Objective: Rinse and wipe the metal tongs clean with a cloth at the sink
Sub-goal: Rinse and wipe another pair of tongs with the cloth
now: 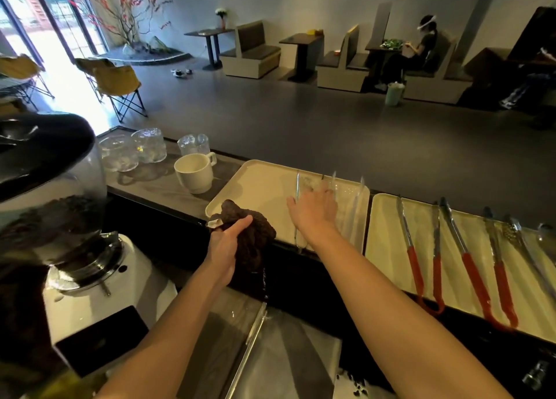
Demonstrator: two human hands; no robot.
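Observation:
My left hand (226, 250) grips a dark brown wet cloth (252, 239) at the near left corner of a cream tray (258, 185); water drips from the cloth. Over that tray, my right hand (314, 210) is spread with fingers apart. Beneath and just beyond it lie plain metal tongs (297, 201) and clear tongs (352, 206), blurred. I cannot tell whether the fingers touch them. A second cream tray (385, 248) to the right holds several metal tongs with red handles (416, 266), lying side by side.
A white mug (194, 173) and several upturned glasses (149, 149) stand on the counter left of the trays. A coffee grinder (60, 218) filled with beans rises at the near left. The sink edge (255, 329) lies below my arms. Beyond the counter are café tables and seated people.

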